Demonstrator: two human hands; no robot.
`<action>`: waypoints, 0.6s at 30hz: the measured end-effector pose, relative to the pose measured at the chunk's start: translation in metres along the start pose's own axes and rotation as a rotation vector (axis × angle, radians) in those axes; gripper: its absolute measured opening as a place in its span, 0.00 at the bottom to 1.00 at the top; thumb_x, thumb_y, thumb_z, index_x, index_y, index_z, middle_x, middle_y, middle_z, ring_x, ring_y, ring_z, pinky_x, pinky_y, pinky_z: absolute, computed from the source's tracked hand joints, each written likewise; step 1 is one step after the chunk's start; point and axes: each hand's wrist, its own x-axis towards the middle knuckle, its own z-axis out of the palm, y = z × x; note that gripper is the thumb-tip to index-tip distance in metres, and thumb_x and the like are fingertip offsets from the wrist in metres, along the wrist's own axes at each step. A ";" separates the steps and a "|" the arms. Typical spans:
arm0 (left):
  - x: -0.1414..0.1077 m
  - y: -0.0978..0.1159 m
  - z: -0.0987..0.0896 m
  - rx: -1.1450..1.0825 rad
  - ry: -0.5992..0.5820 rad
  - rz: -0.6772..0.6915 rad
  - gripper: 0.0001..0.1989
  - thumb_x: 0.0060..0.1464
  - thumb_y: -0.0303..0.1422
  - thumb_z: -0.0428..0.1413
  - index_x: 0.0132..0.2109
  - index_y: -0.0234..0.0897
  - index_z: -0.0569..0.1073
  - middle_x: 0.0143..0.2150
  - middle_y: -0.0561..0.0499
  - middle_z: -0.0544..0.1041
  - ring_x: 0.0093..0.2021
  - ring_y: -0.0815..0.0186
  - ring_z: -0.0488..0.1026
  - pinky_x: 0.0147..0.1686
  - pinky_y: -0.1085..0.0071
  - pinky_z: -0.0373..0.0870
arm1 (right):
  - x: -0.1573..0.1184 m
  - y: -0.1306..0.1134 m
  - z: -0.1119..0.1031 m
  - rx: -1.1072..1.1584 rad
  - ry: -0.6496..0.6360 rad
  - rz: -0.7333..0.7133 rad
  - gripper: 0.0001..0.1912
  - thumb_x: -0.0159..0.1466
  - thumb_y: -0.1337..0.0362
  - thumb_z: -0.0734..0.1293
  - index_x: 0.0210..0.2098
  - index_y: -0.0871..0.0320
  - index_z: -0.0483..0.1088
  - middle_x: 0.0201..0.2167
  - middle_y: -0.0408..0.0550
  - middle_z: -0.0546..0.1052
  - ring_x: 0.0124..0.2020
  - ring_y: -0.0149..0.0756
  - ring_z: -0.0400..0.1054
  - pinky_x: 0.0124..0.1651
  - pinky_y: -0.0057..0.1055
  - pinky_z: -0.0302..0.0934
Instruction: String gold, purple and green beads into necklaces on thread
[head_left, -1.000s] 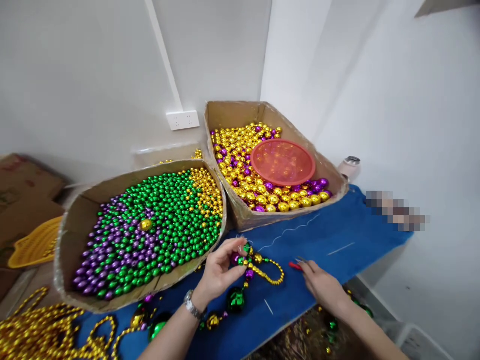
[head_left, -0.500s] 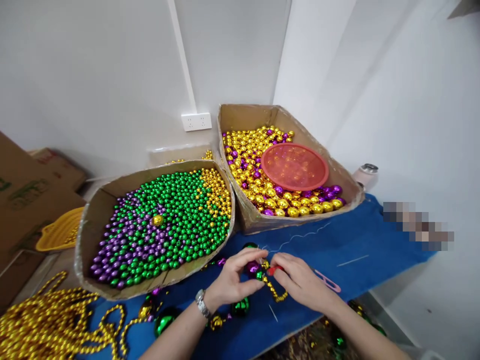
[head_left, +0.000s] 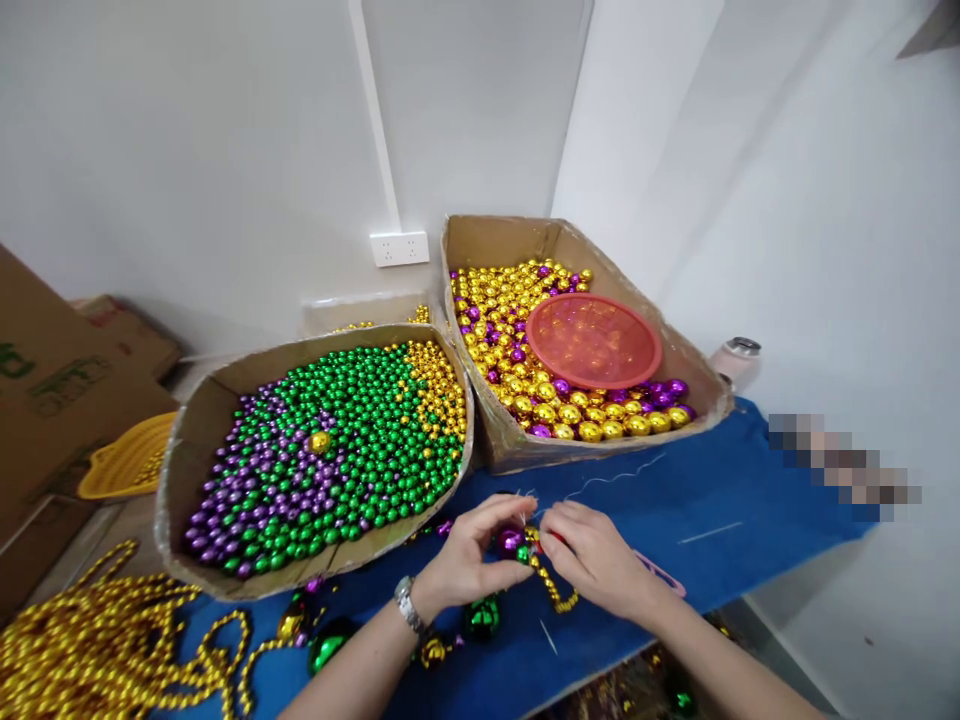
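My left hand [head_left: 474, 552], a watch [head_left: 409, 604] at its wrist, pinches a strand of beads. A shiny purple ball [head_left: 511, 542] and a smaller green bead [head_left: 523, 553] show between its thumb and fingers. From there a short gold bead chain [head_left: 559, 598] hangs in a loop. Close against it, my right hand [head_left: 592, 555] is closed around a small red object [head_left: 557, 538], mostly hidden by the fingers. White thread ends stick up by the left fingertips. A pink loop-shaped handle [head_left: 661, 574] shows behind the right hand; what it belongs to is hidden.
On the blue cloth [head_left: 720, 560] lie large green balls [head_left: 330, 645] and gold bead chains [head_left: 112, 640]. Behind stand a box of green, purple and gold beads [head_left: 169, 520] and a box of larger balls [head_left: 517, 455] with a red basket [head_left: 592, 340]. A bottle [head_left: 739, 358] stands right.
The view has shifted slightly. Both hands stay together at the strand; the right fingers have turned a little and cover more of the red object.
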 end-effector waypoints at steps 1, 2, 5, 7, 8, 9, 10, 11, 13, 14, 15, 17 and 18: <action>0.000 0.000 0.000 -0.001 -0.001 -0.001 0.30 0.46 0.28 0.63 0.58 0.42 0.67 0.50 0.44 0.66 0.48 0.60 0.67 0.49 0.62 0.66 | 0.000 0.000 0.000 -0.011 0.002 -0.008 0.14 0.67 0.64 0.54 0.27 0.56 0.64 0.25 0.45 0.70 0.29 0.33 0.63 0.34 0.30 0.54; 0.000 0.000 0.000 -0.002 -0.002 -0.001 0.30 0.46 0.28 0.63 0.58 0.42 0.67 0.50 0.44 0.67 0.48 0.60 0.67 0.49 0.62 0.66 | 0.001 0.000 -0.001 -0.021 0.003 -0.018 0.14 0.67 0.64 0.53 0.27 0.56 0.64 0.25 0.45 0.70 0.29 0.33 0.63 0.34 0.30 0.54; 0.000 0.001 0.000 -0.010 0.000 0.004 0.30 0.46 0.28 0.63 0.58 0.41 0.67 0.49 0.44 0.67 0.48 0.60 0.67 0.49 0.62 0.66 | 0.002 0.000 -0.003 -0.047 -0.003 -0.049 0.14 0.66 0.63 0.54 0.28 0.57 0.64 0.26 0.46 0.70 0.30 0.33 0.62 0.34 0.29 0.54; 0.000 0.001 0.000 -0.017 -0.002 0.004 0.30 0.46 0.28 0.63 0.58 0.41 0.67 0.49 0.43 0.67 0.48 0.60 0.67 0.50 0.62 0.66 | 0.002 0.001 -0.004 -0.066 -0.006 -0.069 0.13 0.66 0.63 0.54 0.28 0.57 0.65 0.27 0.46 0.70 0.30 0.33 0.61 0.34 0.29 0.54; 0.000 0.001 0.000 -0.018 -0.003 0.002 0.30 0.46 0.28 0.63 0.58 0.41 0.67 0.49 0.43 0.67 0.48 0.60 0.67 0.50 0.61 0.66 | 0.002 0.001 -0.004 -0.077 -0.006 -0.079 0.13 0.66 0.62 0.54 0.28 0.57 0.65 0.26 0.46 0.70 0.30 0.33 0.61 0.34 0.29 0.53; 0.000 0.001 0.000 -0.017 -0.003 0.000 0.30 0.46 0.29 0.63 0.57 0.41 0.67 0.49 0.43 0.67 0.48 0.60 0.67 0.50 0.62 0.66 | 0.003 0.002 -0.004 -0.086 -0.005 -0.087 0.13 0.66 0.62 0.55 0.28 0.57 0.65 0.26 0.46 0.70 0.30 0.34 0.61 0.34 0.29 0.53; 0.000 0.001 0.000 -0.017 -0.003 -0.003 0.30 0.46 0.29 0.64 0.57 0.41 0.67 0.50 0.43 0.67 0.48 0.60 0.67 0.50 0.62 0.66 | 0.003 0.002 -0.004 -0.096 -0.004 -0.094 0.13 0.66 0.62 0.55 0.28 0.57 0.65 0.26 0.46 0.69 0.30 0.34 0.60 0.34 0.30 0.53; 0.000 0.002 0.000 -0.016 -0.003 -0.006 0.30 0.46 0.29 0.64 0.57 0.41 0.67 0.50 0.43 0.67 0.48 0.61 0.68 0.49 0.63 0.67 | 0.003 0.002 -0.003 -0.104 -0.002 -0.099 0.13 0.65 0.62 0.56 0.27 0.57 0.65 0.26 0.46 0.69 0.30 0.34 0.60 0.34 0.30 0.53; 0.000 0.002 0.000 -0.008 -0.007 -0.008 0.30 0.46 0.30 0.64 0.57 0.40 0.67 0.50 0.43 0.67 0.47 0.61 0.68 0.48 0.63 0.68 | 0.004 0.002 -0.004 -0.118 0.004 -0.102 0.13 0.65 0.61 0.56 0.27 0.57 0.65 0.26 0.46 0.69 0.30 0.34 0.60 0.34 0.30 0.53; 0.000 0.003 0.000 0.004 -0.008 -0.007 0.30 0.46 0.31 0.64 0.57 0.40 0.67 0.50 0.43 0.67 0.47 0.61 0.69 0.47 0.64 0.68 | 0.004 0.002 -0.005 -0.126 0.007 -0.102 0.13 0.65 0.60 0.56 0.27 0.57 0.66 0.26 0.46 0.69 0.30 0.34 0.60 0.34 0.30 0.53; 0.000 0.003 0.000 0.023 -0.008 -0.003 0.30 0.46 0.31 0.63 0.57 0.40 0.67 0.49 0.43 0.68 0.46 0.61 0.69 0.46 0.63 0.68 | 0.004 0.001 -0.008 -0.132 0.009 -0.099 0.13 0.65 0.60 0.57 0.28 0.57 0.66 0.26 0.46 0.69 0.30 0.35 0.60 0.34 0.30 0.53; 0.001 0.004 0.000 0.078 -0.005 0.016 0.30 0.46 0.32 0.63 0.58 0.39 0.66 0.47 0.43 0.70 0.45 0.61 0.69 0.46 0.62 0.69 | 0.001 0.000 -0.014 -0.126 0.008 -0.079 0.12 0.65 0.58 0.58 0.29 0.56 0.66 0.27 0.46 0.69 0.31 0.35 0.61 0.35 0.31 0.54; 0.001 0.004 0.000 0.107 0.000 0.031 0.31 0.47 0.32 0.63 0.58 0.39 0.66 0.45 0.43 0.71 0.45 0.61 0.69 0.47 0.62 0.68 | -0.001 -0.001 -0.017 -0.101 0.010 -0.061 0.11 0.65 0.58 0.58 0.31 0.56 0.66 0.29 0.46 0.70 0.32 0.36 0.62 0.35 0.31 0.55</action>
